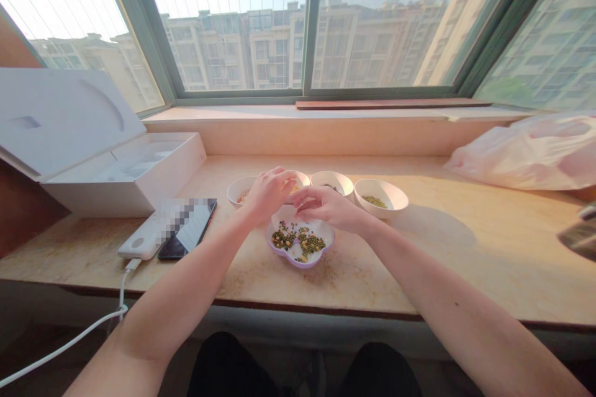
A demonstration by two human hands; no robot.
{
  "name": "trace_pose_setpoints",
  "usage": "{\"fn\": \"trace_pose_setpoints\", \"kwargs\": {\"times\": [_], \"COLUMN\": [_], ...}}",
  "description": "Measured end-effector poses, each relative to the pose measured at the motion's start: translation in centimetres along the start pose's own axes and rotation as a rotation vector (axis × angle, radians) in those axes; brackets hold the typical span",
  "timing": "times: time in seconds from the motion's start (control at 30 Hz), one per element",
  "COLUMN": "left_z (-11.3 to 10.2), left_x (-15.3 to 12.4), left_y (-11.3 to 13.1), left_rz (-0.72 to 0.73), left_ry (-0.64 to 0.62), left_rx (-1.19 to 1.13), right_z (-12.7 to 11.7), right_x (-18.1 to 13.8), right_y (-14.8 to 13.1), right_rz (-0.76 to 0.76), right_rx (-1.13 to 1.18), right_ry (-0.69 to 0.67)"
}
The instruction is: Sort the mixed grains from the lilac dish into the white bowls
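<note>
Both hands hover over a lilac-rimmed, flower-shaped dish of mixed green and yellowish beans, which sits just below the fingertips, close to the near edge of the stone sill. The left hand is curled, fingers bunched narrowly above the far rim of the dish; whether it pinches a bean cannot be told. The right hand reaches in from the other side, fingers drawn together in a narrow pinch, and what it holds, if anything, is too small to see. Just beyond the hands stand small white bowls: one behind the left hand, one beyond the knuckles, and one past the right hand holding a few green beans. The likely slip here is a bean dropping from a pinch and rolling, since the sill is smooth and the dish lies near the front edge; a wrist brushing the dish could also nudge it toward that drop. The bowls stand close together, so a bean could land in the wrong one. Left of the left forearm lie a phone and a white power bank with a cable, with an open white box beyond; to the right of the right arm the sill is open up to a plastic bag.
</note>
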State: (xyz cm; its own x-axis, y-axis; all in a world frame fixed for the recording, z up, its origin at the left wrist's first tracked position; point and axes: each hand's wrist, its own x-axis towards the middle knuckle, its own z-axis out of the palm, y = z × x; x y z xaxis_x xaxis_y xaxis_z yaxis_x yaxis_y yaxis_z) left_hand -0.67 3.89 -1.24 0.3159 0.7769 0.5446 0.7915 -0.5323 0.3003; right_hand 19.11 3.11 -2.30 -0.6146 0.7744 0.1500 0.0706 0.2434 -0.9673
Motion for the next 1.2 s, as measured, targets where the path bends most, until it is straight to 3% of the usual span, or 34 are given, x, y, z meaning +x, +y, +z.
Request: {"fn": "trace_pose_setpoints", "kwargs": {"times": [0.2, 0.4, 0.57, 0.8, 0.97, 1.1, 1.2], "left_z": [-0.1, -0.7, -0.2, -0.1, -0.2, 0.2, 0.5], "left_x": [-0.8, -1.4, -1.4, -1.3, -0.9, -0.2, 0.1], "left_y": [1.4, 2.4, 2.3, 1.7, 1.1, 0.3, -0.2], "left_rz": [0.042, 0.173, 0.274, 0.288, 0.206, 0.027, -0.022], "left_ry": [0.108, 0.146, 0.146, 0.112, 0.079, 0.051, -0.01], "left_rx": [-0.213, -0.319, -0.324, -0.204, -0.13, -0.059, -0.016], "right_z": [-1.5, -1.8, -1.4, -1.4, -1.0, -0.1, 0.6], "right_x": [-0.4, -0.4, -0.4, -0.4, -0.3, -0.5, -0.7], "right_y": [-0.9, -1.2, -1.2, -1.1, -1.4, -0.7, -0.3], "right_rz": [0.065, 0.002, 0.013, 0.056, 0.149, 0.084, 0.007], "right_rx": [0.276, 0.522, 0.58, 0.559, 0.348, -0.105, -0.46], "right_ry": [0.149, 0.209, 0.199, 0.18, 0.252, 0.151, 0.117]}}
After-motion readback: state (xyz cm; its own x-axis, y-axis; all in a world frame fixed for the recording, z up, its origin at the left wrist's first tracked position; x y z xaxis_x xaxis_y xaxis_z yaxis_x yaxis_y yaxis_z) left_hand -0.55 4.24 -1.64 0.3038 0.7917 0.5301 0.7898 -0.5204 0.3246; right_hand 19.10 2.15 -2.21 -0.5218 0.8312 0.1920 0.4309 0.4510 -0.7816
